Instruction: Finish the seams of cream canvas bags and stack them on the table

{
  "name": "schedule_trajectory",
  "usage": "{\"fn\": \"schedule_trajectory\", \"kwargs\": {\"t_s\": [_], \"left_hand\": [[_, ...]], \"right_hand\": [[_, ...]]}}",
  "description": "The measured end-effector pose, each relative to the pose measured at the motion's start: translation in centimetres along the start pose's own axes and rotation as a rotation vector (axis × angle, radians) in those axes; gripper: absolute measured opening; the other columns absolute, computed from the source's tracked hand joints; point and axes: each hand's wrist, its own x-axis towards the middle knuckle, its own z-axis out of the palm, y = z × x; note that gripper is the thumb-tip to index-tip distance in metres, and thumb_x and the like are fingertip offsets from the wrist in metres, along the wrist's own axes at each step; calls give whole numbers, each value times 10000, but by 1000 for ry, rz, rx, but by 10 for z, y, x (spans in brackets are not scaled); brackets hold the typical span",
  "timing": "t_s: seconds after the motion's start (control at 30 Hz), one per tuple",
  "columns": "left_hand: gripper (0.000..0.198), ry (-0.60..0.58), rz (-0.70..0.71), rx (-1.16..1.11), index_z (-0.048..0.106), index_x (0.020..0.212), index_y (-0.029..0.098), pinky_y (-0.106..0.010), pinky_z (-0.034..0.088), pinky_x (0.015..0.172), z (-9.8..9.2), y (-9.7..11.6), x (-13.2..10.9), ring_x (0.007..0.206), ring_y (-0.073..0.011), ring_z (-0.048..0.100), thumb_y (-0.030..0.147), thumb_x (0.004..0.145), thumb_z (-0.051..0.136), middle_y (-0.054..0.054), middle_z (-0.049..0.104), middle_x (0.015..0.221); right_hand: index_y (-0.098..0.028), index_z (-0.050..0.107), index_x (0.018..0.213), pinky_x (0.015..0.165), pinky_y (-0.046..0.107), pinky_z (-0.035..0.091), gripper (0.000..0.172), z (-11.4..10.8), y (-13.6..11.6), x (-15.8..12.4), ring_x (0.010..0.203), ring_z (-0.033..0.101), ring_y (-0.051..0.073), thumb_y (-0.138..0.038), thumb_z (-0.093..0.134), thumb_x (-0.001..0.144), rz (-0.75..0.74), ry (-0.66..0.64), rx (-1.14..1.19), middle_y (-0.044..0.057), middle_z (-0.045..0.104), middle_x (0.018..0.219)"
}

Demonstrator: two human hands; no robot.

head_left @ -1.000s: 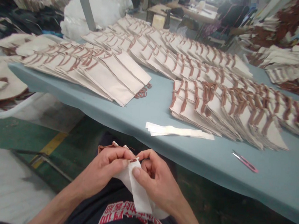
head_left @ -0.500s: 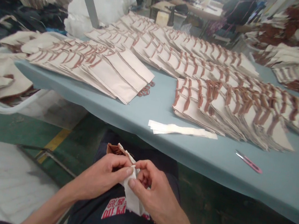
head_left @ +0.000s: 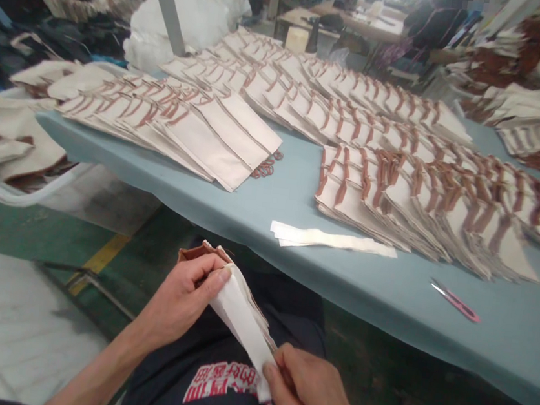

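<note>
A thin bundle of cream fabric pieces with brown trim lies over my lap, below the table's near edge. My left hand is closed round its upper end, thumb on top. My right hand pinches the lower end of the top white piece near my shirt. The bundle runs slantwise between the two hands.
The blue table carries long overlapping rows of cream pieces with brown straps and another fanned row at the left. White strips and a pink thread snip lie near the front edge. A white bin stands at the left.
My right hand has slid down from the bundle's top, beside the left hand, to its lower end. The white piece is now stretched out along the bundle. The left hand kept its grip.
</note>
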Motion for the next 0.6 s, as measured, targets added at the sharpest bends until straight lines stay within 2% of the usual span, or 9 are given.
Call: {"fn": "schedule_trajectory", "kwargs": {"t_s": [0.1,0.17,0.2,0.27,0.3,0.37,0.4,0.5,0.6], "left_hand": [[347,11,32,21,621,689,168,-222,420,617,1,1,1,670,-137,530,340,975,524,0,616,712],[327,8,48,15,656,722,164,-215,429,616,3,3,1,672,-135,550,323,977,526,-5,651,729],[325,8,58,10,660,722,164,-210,434,614,3,5,1,670,-133,559,318,976,528,-7,665,733],[330,8,84,2,652,695,164,-198,437,604,3,10,1,655,-125,567,306,970,535,-7,676,725],[331,3,98,1,649,683,163,-192,437,598,2,14,1,646,-120,565,297,965,541,-4,674,715],[320,-31,122,-6,662,684,161,-180,433,586,-1,20,1,630,-109,559,274,961,549,6,663,700],[310,-64,130,-14,677,700,160,-174,430,577,-2,23,0,622,-104,555,264,963,549,12,655,690],[303,-150,145,-42,682,725,156,-162,379,513,-5,30,-2,552,-83,499,250,971,531,39,598,630],[310,-129,150,-10,627,675,157,-168,332,483,-9,33,-5,511,-72,443,234,954,515,57,525,580]], "right_hand": [[-215,512,681,534,259,299,319,-18,12,-8,546,606,130,-275,520,994,61,-214,63,-19,643,629],[-221,560,727,546,258,323,255,-32,15,-7,575,623,143,-292,564,971,114,-254,82,-25,659,646],[-226,602,789,561,259,348,187,-38,16,-4,597,637,152,-297,584,962,144,-220,95,-26,672,666],[-234,657,962,617,264,424,77,-50,12,5,667,672,171,-294,614,943,170,-57,149,-19,713,748],[-235,662,1035,667,271,467,121,-55,8,12,724,691,180,-299,623,939,145,47,193,-6,734,815],[-237,657,1121,819,294,527,236,-64,-5,29,898,717,200,-332,689,908,8,202,308,28,759,1006],[-236,652,1140,868,300,536,318,-67,-13,40,964,718,209,-388,746,877,-109,260,367,39,756,1067],[-212,600,1294,963,327,526,557,-71,-36,73,1109,703,231,-509,788,862,-415,291,433,90,734,1231],[-175,599,1263,960,352,517,539,-68,-49,101,1075,701,233,-556,739,908,-652,275,387,114,745,1181]]}}
